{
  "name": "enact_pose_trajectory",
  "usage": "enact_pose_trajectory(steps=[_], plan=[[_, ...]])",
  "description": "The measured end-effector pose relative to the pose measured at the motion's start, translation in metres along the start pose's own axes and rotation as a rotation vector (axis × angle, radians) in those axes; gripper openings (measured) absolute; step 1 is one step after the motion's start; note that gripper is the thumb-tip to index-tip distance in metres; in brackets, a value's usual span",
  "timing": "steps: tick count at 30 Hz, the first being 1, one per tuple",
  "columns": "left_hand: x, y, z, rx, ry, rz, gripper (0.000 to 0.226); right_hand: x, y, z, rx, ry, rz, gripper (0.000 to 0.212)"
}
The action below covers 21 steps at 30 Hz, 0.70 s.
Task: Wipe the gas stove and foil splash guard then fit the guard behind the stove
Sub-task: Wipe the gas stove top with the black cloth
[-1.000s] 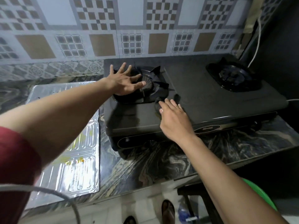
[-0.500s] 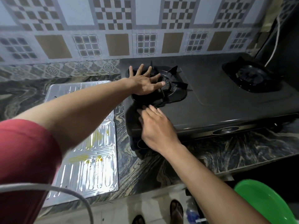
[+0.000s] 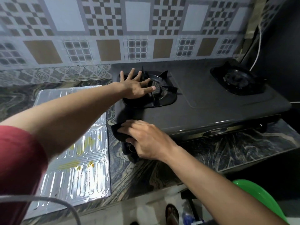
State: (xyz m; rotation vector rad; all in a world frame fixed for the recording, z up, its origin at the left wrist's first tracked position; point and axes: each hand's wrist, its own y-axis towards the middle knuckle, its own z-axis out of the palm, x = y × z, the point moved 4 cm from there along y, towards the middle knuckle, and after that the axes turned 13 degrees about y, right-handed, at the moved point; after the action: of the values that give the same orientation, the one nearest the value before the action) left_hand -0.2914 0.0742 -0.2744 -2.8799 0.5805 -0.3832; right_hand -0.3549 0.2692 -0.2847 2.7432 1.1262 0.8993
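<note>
A black two-burner gas stove (image 3: 211, 108) stands on the marbled counter against the tiled wall. My left hand (image 3: 136, 86) lies flat with fingers spread on the left burner's pan support (image 3: 164, 93). My right hand (image 3: 146, 140) presses a dark cloth (image 3: 117, 133) against the stove's front left corner; most of the cloth is hidden under the fingers. The silver foil splash guard (image 3: 84, 168) lies flat on the counter left of the stove, with yellow stains on it and my left arm crossing above it.
The right burner (image 3: 237, 80) sits at the far right of the stove. A white cable (image 3: 258, 44) hangs down the dark right wall. Below the counter edge (image 3: 162, 181) a green plastic basin (image 3: 263, 198) and a sandalled foot (image 3: 172, 215) show on the floor.
My right hand slid with the cloth from the stove top beside the left burner down to the front left corner. The left hand stayed on the burner support.
</note>
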Motion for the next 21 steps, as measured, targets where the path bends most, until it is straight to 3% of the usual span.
enact_pose_trajectory(steps=[4,9,12,17,21], plan=[[0.000,-0.001,-0.001,-0.015,-0.010,0.009,0.083,-0.008,-0.016,-0.007,-0.042,0.006,-0.035,0.039],[0.001,-0.004,-0.001,-0.029,-0.039,-0.010,0.084,-0.020,-0.006,-0.006,-0.134,-0.080,0.196,0.041],[0.001,-0.008,-0.008,-0.031,-0.091,-0.015,0.085,-0.012,0.010,0.000,-0.126,-0.070,0.201,0.041],[0.018,-0.037,-0.028,-0.150,-0.341,-0.071,0.071,0.007,-0.004,0.000,-0.011,0.108,0.060,0.040],[0.032,-0.094,-0.045,-0.361,-0.510,-0.103,0.056,0.012,-0.026,-0.018,0.041,0.399,0.127,0.028]])
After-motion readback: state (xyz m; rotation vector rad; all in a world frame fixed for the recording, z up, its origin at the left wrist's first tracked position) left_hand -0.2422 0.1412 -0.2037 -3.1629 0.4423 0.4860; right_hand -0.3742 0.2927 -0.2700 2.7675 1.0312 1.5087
